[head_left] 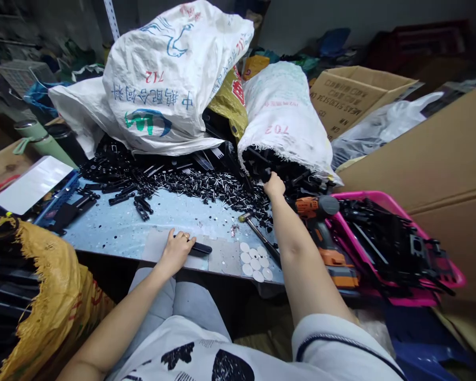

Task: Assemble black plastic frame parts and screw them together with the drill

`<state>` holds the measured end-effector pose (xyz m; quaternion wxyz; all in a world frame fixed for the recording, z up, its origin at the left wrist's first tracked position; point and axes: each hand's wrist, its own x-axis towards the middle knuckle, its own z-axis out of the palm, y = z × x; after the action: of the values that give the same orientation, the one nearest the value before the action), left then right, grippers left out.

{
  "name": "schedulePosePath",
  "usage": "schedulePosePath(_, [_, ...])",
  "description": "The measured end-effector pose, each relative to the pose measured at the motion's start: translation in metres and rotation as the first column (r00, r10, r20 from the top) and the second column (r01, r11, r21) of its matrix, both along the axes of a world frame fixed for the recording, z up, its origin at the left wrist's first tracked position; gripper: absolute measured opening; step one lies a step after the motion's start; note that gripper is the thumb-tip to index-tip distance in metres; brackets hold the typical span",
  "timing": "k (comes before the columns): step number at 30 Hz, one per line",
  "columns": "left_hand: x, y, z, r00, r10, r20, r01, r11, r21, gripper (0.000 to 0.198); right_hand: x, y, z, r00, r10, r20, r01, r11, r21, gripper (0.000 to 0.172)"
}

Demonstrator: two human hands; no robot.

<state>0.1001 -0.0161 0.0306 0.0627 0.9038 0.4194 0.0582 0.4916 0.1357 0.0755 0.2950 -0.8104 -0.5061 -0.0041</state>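
Observation:
My left hand (177, 250) rests at the front edge of the blue work table, fingers closed over a long black plastic piece (200, 248) with a rounded end. That piece lies flat on a grey sheet (224, 255). With the arm stretched forward, my right hand (275, 186) is at the mouth of a white woven sack (287, 106) marked 702. Black plastic parts (257, 156) fill the sack's opening. The right fingers are curled among these parts and partly hidden, so what they grip is unclear. A hammer (259, 235) lies between my hands, beside several white discs (256, 260).
Loose pins and black pieces (198, 182) are heaped across the table's back. An orange cordless drill (321, 227) and a pink basket (412, 301) of black parts stand right. A large white sack (162, 79) looms behind; a yellow sack (67, 270) is at left.

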Motion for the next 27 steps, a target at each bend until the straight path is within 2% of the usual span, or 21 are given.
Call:
schedulePosePath(3, [-0.014, -0.002, 0.002, 0.994, 0.089, -0.068, -0.088, 0.996, 0.011, 0.041, -0.022, -0.018, -0.003, 0.98, 0.184, 0.069, -0.186, 0.982, 0.024, 0.031])
schedulePosePath(5, [-0.025, -0.005, 0.003, 0.983, 0.127, -0.131, -0.127, 0.992, 0.008, 0.039, -0.054, -0.046, -0.013, 0.912, 0.393, 0.117, -0.397, 0.918, 0.011, 0.033])
schedulePosePath(7, [-0.032, -0.006, 0.005, 0.974, 0.145, -0.175, -0.147, 0.989, 0.001, 0.039, -0.089, -0.089, -0.03, 0.772, 0.623, 0.126, -0.622, 0.781, -0.052, 0.027])
schedulePosePath(9, [-0.035, -0.005, 0.007, 0.969, 0.149, -0.199, -0.154, 0.988, -0.01, 0.038, -0.118, -0.136, -0.047, 0.626, 0.773, 0.103, -0.764, 0.634, -0.117, 0.024])
schedulePosePath(10, [-0.036, -0.005, 0.008, 0.967, 0.148, -0.207, -0.154, 0.988, -0.017, 0.038, -0.127, -0.158, -0.054, 0.529, 0.843, 0.093, -0.828, 0.537, -0.16, 0.023])
schedulePosePath(12, [-0.037, -0.004, 0.009, 0.966, 0.144, -0.216, -0.154, 0.988, -0.03, 0.036, -0.134, -0.192, -0.062, 0.314, 0.945, 0.094, -0.901, 0.328, -0.285, 0.027])
schedulePosePath(13, [-0.036, -0.004, 0.01, 0.966, 0.14, -0.217, -0.15, 0.988, -0.034, 0.035, -0.134, -0.203, -0.063, 0.255, 0.962, 0.099, -0.898, 0.273, -0.344, 0.033])
schedulePosePath(14, [-0.035, -0.004, 0.01, 0.967, 0.133, -0.216, -0.143, 0.989, -0.035, 0.035, -0.134, -0.21, -0.062, 0.265, 0.958, 0.112, -0.878, 0.288, -0.383, 0.04])
schedulePosePath(15, [-0.033, -0.004, 0.01, 0.969, 0.125, -0.215, -0.135, 0.99, -0.034, 0.034, -0.135, -0.213, -0.059, 0.354, 0.926, 0.132, -0.84, 0.377, -0.391, 0.044])
schedulePosePath(17, [-0.026, -0.005, 0.01, 0.971, 0.109, -0.214, -0.118, 0.993, -0.03, 0.034, -0.147, -0.211, -0.054, 0.639, 0.757, 0.136, -0.685, 0.64, -0.348, 0.042])
schedulePosePath(18, [-0.023, -0.005, 0.011, 0.971, 0.106, -0.216, -0.114, 0.993, -0.027, 0.034, -0.156, -0.208, -0.051, 0.742, 0.661, 0.116, -0.596, 0.728, -0.339, 0.042])
schedulePosePath(19, [-0.019, -0.006, 0.011, 0.97, 0.103, -0.219, -0.111, 0.993, -0.026, 0.033, -0.167, -0.204, -0.049, 0.801, 0.592, 0.088, -0.529, 0.77, -0.357, 0.045])
schedulePosePath(20, [-0.016, -0.006, 0.012, 0.97, 0.099, -0.222, -0.108, 0.994, -0.026, 0.033, -0.176, -0.199, -0.048, 0.829, 0.557, 0.057, -0.493, 0.775, -0.396, 0.048])
schedulePosePath(23, [-0.014, -0.006, 0.012, 0.97, 0.102, -0.222, -0.113, 0.993, -0.039, 0.032, -0.188, -0.189, -0.044, 0.834, 0.549, -0.052, -0.489, 0.693, -0.53, 0.041])
schedulePosePath(25, [-0.018, -0.004, 0.01, 0.977, 0.1, -0.19, -0.114, 0.991, -0.066, 0.034, -0.178, -0.188, -0.039, 0.82, 0.554, -0.14, -0.532, 0.65, -0.542, 0.035])
schedulePosePath(27, [-0.022, -0.001, 0.006, 0.99, 0.071, -0.122, -0.085, 0.99, -0.112, 0.039, -0.161, -0.19, -0.034, 0.747, 0.632, -0.206, -0.637, 0.591, -0.495, 0.034])
